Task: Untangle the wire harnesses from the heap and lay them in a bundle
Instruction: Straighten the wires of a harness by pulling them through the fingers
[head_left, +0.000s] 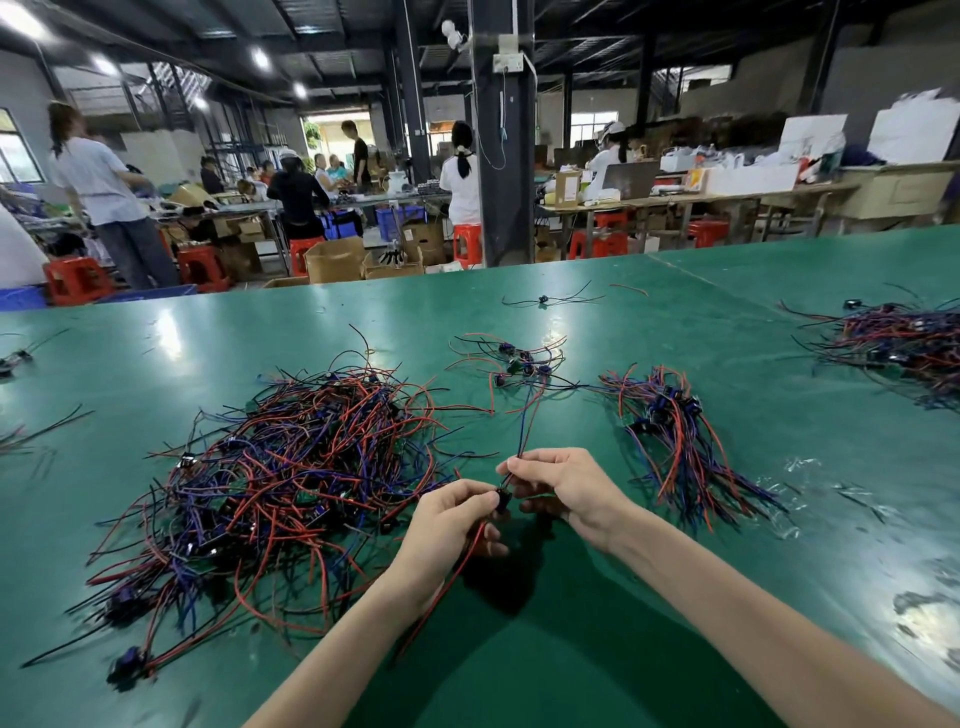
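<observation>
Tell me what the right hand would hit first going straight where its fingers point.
Likely the left hand, just across the small black plastic connector from the right hand; depth is uncertain.

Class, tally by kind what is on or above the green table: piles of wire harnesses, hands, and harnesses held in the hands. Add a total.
Wire piles: 4 (big heap, small cluster, laid bundle, far-right pile)
Hands: 2 (left hand, right hand)
Harnesses in hand: 1 (held harness)
Total: 7

Glossy green table (675, 322) under plastic-coated wires.
The smooth tabletop reflected ceiling lights; the heap (270, 483) of wire harnesses showed red, blue and black insulation; red plastic stools (78, 280) and cardboard boxes (335, 260) stood beyond.
</observation>
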